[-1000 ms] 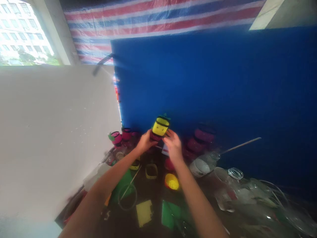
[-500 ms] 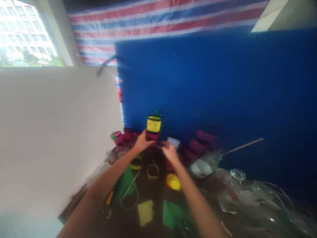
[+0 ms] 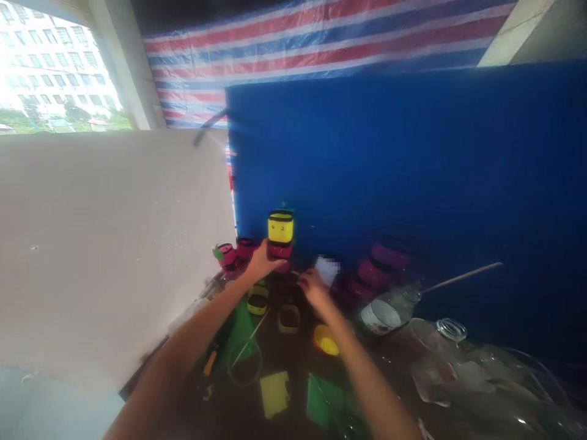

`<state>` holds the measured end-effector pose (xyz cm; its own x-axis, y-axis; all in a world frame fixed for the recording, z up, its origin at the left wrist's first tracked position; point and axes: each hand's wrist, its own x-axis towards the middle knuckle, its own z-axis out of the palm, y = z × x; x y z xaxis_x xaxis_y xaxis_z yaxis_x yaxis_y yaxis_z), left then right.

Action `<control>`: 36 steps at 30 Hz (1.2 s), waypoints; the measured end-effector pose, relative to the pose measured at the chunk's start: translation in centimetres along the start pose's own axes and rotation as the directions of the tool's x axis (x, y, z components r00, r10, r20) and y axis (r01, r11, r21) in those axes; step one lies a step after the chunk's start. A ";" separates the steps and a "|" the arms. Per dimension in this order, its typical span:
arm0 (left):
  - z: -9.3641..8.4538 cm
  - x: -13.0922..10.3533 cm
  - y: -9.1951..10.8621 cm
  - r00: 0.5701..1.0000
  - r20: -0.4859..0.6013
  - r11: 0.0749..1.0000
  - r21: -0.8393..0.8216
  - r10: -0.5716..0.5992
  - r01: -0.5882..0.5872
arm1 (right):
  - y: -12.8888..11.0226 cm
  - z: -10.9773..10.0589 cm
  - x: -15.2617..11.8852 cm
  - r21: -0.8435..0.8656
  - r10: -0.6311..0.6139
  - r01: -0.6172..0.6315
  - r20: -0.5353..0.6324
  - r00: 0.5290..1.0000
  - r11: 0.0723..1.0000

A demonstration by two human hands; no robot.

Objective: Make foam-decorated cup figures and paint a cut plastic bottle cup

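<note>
A yellow pot (image 3: 280, 227) with a drawn face, dark bands and a green leafy top sits on a crimson pot (image 3: 279, 251) at the back of the dark table. My left hand (image 3: 263, 263) is wrapped around the left side of the crimson pot, steadying the stack. To the right, the fingers of my right hand (image 3: 313, 287) are pinched on a thin, pale-tipped thing (image 3: 296, 274), too small and blurred to name; it points toward the stack. A white card (image 3: 327, 270) stands just behind my right hand.
Pink pots (image 3: 226, 254) stand back left. Nearer lie a small yellow pot (image 3: 257, 300), a yellow bowl (image 3: 326, 340), a yellow sheet (image 3: 275, 394) and a green sheet (image 3: 323, 400). A white tub (image 3: 380, 316) and clear plastic bottles (image 3: 452, 330) crowd the right side.
The view has shifted slightly. My right hand and the thin thing have drawn a little away from the stack, to the right and down. My left hand keeps its hold on the crimson pot.
</note>
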<state>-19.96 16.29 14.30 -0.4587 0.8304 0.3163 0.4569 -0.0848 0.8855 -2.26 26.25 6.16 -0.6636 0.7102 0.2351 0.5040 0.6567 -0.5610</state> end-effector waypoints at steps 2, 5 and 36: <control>0.7 -0.2 0.0 1.000 0.017 1.000 -0.010 -0.008 0.008 | -0.4 -1.7 -1.3 -0.025 -0.001 0.000 -0.034 0.999 1.000; 2.1 -0.5 -0.4 0.998 0.056 0.999 -0.041 -0.011 0.013 | -0.8 -4.4 -3.5 -0.052 0.007 -0.011 -0.080 0.997 0.999; 9.2 -1.9 -5.7 0.993 0.007 0.992 -0.030 -0.119 0.119 | -4.3 -11.0 -8.8 0.034 -0.004 0.020 -0.424 0.906 0.999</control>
<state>-14.67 20.25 5.50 -0.5047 0.8383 0.2062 0.3760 -0.0015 0.9266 7.50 20.01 15.22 -0.3688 0.7481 0.5517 0.4713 0.6621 -0.5828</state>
